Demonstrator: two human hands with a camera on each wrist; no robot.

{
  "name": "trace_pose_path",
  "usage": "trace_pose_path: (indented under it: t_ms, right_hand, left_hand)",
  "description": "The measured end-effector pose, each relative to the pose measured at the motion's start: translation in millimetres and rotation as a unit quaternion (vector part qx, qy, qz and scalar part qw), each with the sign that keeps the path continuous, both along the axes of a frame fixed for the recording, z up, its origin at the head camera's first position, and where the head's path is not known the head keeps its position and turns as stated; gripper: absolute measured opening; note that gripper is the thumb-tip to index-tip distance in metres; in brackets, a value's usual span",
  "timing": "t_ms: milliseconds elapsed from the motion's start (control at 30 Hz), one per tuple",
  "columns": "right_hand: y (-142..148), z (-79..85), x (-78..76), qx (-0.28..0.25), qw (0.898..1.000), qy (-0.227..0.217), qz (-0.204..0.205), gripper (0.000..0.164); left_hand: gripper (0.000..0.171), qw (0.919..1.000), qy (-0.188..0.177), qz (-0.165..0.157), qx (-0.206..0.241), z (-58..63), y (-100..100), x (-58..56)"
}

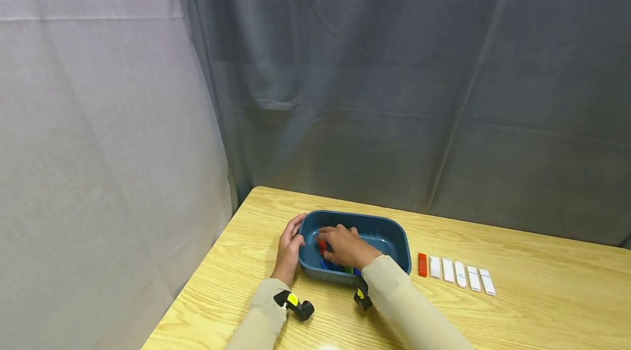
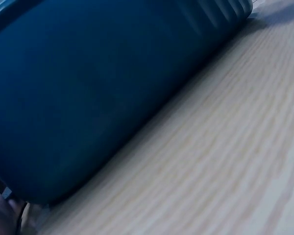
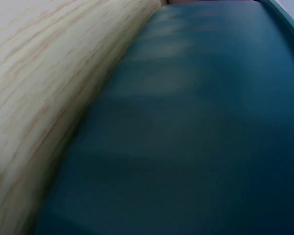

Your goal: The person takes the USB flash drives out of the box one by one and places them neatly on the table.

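A dark blue plastic bin [image 1: 386, 240] stands on the table. My left hand [image 1: 290, 246] holds its left end, with the thumb near the rim and the fingers along the outside. Inside the bin, my right hand [image 1: 345, 244] reaches toward the left part, its fingers bent downward and blurred. A red piece [image 1: 322, 247] shows between its thumb and fingers; whether they pinch it I cannot tell. Blue and green pieces [image 1: 349, 270] lie partly hidden beneath that hand. In both wrist views the bin's outer wall [image 2: 98, 93] [image 3: 186, 117] fills much of the picture.
Right of the bin, a red USB stick [image 1: 422, 265] and several white USB sticks [image 1: 447, 270] lie side by side in a row on the wooden table [image 1: 552, 284]. A grey curtain [image 1: 345, 92] hangs behind the table, and a lighter one [image 1: 108, 147] at the left.
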State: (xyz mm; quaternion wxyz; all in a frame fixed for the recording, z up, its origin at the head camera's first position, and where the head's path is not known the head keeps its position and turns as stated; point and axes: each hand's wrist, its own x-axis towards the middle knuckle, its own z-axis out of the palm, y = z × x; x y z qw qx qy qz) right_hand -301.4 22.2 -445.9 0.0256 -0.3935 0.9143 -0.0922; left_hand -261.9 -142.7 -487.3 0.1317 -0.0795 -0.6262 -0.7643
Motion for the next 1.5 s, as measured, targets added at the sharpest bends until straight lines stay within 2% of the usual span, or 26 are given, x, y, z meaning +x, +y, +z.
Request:
trace_pose_path:
  t_ms: [200, 433, 900, 1500]
  right_hand:
    - [-0.4, -1.7, 0.8, 0.013, 1.000, 0.009, -0.001, 0.037]
    - [-0.3, -3.8, 1.7, 0.020, 0.999, 0.021, -0.025, 0.034]
    - [-0.9, -3.7, 2.4, 0.011, 0.998, 0.028, -0.053, 0.024]
    - [-1.6, -2.9, 1.3, 0.006, 0.998, 0.032, -0.060, 0.026]
  left_hand:
    - [0.061, 1.0000, 0.007, 0.003, -0.005, -0.4, -0.9, -0.4]
    - [0.061, 0.9999, 0.008, 0.007, -0.008, -1.3, -1.2, -0.1]
    - [0.061, 0.9998, 0.007, 0.016, -0.014, -2.5, -0.4, -0.5]
    - [0.061, 0.9997, 0.009, 0.015, -0.015, -2.5, 0.1, -1.5]
